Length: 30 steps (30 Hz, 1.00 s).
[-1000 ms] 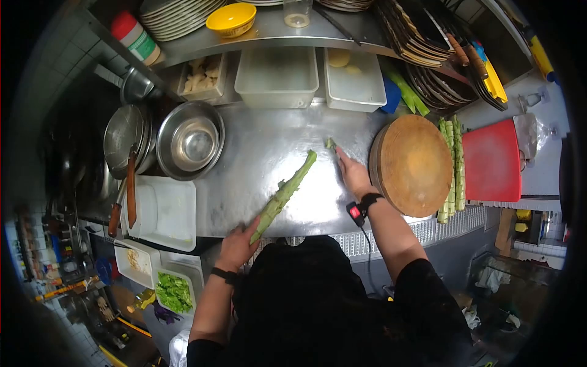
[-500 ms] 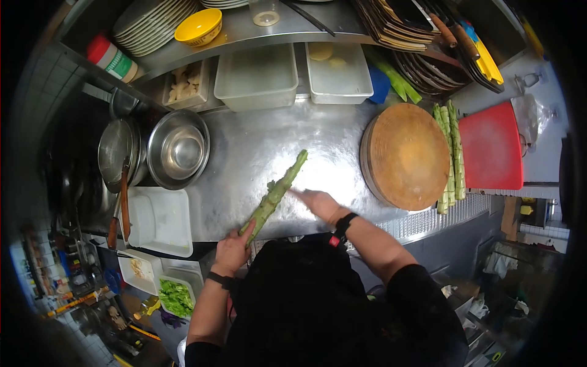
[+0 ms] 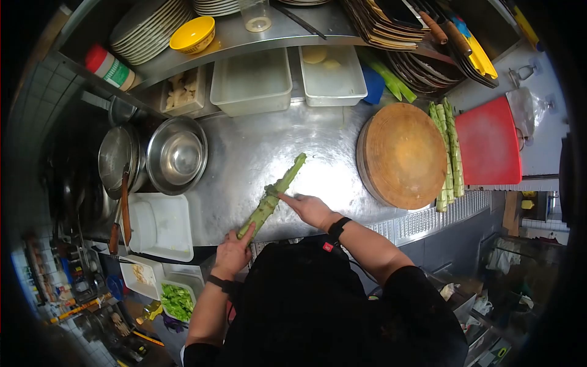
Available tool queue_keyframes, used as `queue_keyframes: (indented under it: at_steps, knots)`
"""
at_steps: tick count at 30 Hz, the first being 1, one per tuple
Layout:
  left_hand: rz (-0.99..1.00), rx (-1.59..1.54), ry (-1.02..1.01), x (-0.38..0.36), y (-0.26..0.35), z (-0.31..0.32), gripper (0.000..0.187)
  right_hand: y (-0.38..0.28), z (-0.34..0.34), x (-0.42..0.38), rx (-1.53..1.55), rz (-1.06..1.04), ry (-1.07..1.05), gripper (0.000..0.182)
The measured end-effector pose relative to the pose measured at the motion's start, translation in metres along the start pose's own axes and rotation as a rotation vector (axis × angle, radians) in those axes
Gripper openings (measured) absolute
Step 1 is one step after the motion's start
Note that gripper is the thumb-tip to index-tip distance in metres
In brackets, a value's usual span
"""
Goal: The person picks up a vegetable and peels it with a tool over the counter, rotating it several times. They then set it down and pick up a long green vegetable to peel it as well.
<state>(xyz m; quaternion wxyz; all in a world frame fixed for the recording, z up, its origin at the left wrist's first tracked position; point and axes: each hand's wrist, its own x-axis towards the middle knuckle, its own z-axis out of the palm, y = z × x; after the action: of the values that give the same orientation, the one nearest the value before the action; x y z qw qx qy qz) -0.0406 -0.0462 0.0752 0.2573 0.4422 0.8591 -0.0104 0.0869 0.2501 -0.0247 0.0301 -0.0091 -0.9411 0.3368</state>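
My left hand (image 3: 232,252) is closed around the lower end of a thick green celtuce stalk (image 3: 262,215). The stalk slants up and to the right over the steel worktop (image 3: 244,137), its surface knobbly with leaf scars and small leaf tufts near the middle. At the stalk's right side, about halfway along, the fingertips of my right hand (image 3: 310,211) are pinched together against it. Whatever is between those fingertips is too small to make out.
A round wooden chopping block (image 3: 403,156) stands at right, beside several stalks (image 3: 449,153) and a red board (image 3: 489,140). Steel bowls (image 3: 177,153) and a white tub (image 3: 162,226) are at left. Plastic bins (image 3: 251,82) line the back under a shelf (image 3: 244,46).
My right hand has moved left from beside the stalk until its fingertips meet it. My left hand still grips the lower end. The whole view has shifted slightly.
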Motion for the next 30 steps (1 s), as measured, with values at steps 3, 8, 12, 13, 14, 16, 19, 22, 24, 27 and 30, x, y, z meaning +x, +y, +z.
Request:
queue_keyframes:
  at_steps: [3,8,12,13,14,16,19,22,24,27,30]
  knots:
    - [-0.005,0.042,-0.017,-0.001,-0.002,0.002,0.094,0.041,-0.010,0.005,-0.137,0.260,-0.146,0.072]
    - [-0.025,0.028,0.052,0.004,0.000,0.005,0.098,0.083,-0.048,0.005,-0.177,0.445,0.349,0.058]
    - [-0.034,-0.077,0.006,0.008,-0.012,0.020,0.102,0.030,-0.007,-0.003,-0.086,0.245,0.154,0.070]
    - [-0.036,-0.075,0.008,0.009,-0.011,0.014,0.102,0.018,-0.005,-0.007,0.025,0.104,0.113,0.074]
    - [-0.042,-0.134,-0.036,0.009,-0.010,0.009,0.103,0.008,-0.002,-0.008,0.009,0.065,0.055,0.075]
    - [-0.042,-0.192,-0.089,0.009,-0.011,0.007,0.104,0.009,0.004,-0.010,-0.005,0.035,-0.001,0.077]
    - [-0.045,-0.255,-0.089,0.008,-0.015,0.010,0.105,0.057,-0.016,-0.011,-0.080,0.399,-0.018,0.076]
    - [-0.060,-0.273,-0.112,0.008,-0.017,0.005,0.104,0.076,-0.047,-0.003,-0.065,0.672,0.367,0.047]
    - [-0.003,-0.328,-0.065,0.012,-0.021,0.009,0.100,0.069,-0.034,-0.007,-0.021,0.528,0.355,0.048]
    - [-0.006,-0.369,-0.044,0.010,-0.018,0.008,0.094,0.030,-0.008,-0.015,-0.051,0.209,0.197,0.069]
    - [-0.063,-0.288,-0.093,0.009,-0.012,0.005,0.092,0.002,0.001,-0.013,0.021,0.074,0.015,0.077]
